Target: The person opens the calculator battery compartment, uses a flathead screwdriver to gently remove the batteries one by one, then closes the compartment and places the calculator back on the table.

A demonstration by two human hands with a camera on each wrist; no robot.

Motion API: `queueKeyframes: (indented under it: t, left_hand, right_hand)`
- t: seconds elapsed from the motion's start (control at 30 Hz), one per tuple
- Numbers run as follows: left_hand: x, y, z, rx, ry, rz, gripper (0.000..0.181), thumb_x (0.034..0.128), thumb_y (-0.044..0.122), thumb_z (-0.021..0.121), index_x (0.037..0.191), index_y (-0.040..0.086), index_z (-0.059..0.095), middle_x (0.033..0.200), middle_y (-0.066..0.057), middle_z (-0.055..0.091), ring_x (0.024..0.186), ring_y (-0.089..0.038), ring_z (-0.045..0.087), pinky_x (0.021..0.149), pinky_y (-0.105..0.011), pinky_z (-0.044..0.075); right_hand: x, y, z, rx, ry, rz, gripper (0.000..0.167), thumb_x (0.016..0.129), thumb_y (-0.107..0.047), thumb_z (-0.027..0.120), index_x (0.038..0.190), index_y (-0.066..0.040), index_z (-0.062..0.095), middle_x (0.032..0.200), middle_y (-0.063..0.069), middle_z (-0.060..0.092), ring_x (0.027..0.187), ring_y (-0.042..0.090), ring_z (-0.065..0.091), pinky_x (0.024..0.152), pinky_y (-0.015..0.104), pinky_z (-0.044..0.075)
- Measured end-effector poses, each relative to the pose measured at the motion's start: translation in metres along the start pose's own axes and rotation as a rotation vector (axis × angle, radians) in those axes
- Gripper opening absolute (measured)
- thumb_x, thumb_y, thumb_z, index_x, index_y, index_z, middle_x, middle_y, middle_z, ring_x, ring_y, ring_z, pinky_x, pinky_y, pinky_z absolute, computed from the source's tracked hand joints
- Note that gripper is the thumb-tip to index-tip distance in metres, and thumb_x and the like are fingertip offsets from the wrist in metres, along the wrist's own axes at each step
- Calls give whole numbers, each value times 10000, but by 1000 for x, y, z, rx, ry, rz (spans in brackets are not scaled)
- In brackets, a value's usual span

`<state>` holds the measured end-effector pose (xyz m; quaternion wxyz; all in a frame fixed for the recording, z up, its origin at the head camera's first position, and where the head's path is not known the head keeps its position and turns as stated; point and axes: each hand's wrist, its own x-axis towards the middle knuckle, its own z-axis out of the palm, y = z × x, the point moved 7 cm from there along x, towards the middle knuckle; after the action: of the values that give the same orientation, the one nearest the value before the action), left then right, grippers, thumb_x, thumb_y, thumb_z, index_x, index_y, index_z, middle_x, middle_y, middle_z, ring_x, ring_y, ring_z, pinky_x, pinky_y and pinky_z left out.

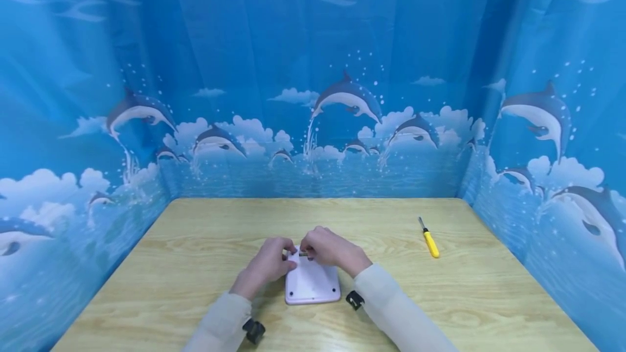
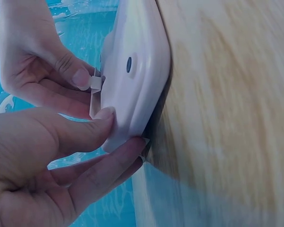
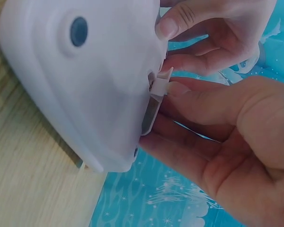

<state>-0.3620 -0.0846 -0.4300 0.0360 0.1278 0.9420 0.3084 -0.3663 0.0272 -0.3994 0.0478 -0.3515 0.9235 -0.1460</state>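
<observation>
A flat, pale pink device (image 1: 314, 282) with rounded corners lies on the table with its dark round feet facing up. My left hand (image 1: 268, 262) pinches its far left corner, thumb on top and fingers against the underside, as the left wrist view shows. At the far edge, my right hand (image 1: 331, 247) holds a small battery cover (image 3: 160, 87) between thumb and fingers. The cover stands tilted up over a slot in the device. What lies inside the slot is mostly hidden by the fingers.
A screwdriver (image 1: 430, 242) with a yellow handle lies on the wooden table (image 1: 220, 221) to the right of the device. Blue curtains (image 1: 274, 42) printed with dolphins close off the back and both sides. Each sleeve carries a black wrist mount.
</observation>
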Motion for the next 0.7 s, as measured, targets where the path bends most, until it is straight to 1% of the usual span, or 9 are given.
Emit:
queueKeyframes:
  t: [0.33, 0.53, 0.7]
  left_hand:
    - [-2, 3, -1, -6, 22, 17, 217, 856, 32, 801, 1060, 57, 734, 1075, -117, 746, 911, -212, 700, 754, -339, 606]
    - [-3, 3, 0, -8, 20, -11, 217, 865, 35, 795, 1069, 65, 729, 1078, -104, 739, 912, -201, 692, 755, -337, 608]
    - [-3, 1, 1, -22, 19, -29, 226, 858, 32, 795, 1071, 68, 727, 1084, -108, 736, 927, -213, 696, 774, -357, 617]
  right_hand:
    - [-1, 1, 0, 3, 6, -3, 226, 931, 48, 659, 1089, -54, 784, 1033, 83, 798, 849, 100, 720, 754, 151, 566]
    - [-2, 1, 0, 17, 16, -5, 222, 936, 41, 659, 1092, -57, 784, 1045, 86, 797, 883, 119, 734, 770, 157, 572]
    - [-3, 0, 0, 20, 20, -14, 236, 930, 46, 664, 1109, -57, 778, 1077, 90, 796, 937, 142, 748, 804, 174, 586]
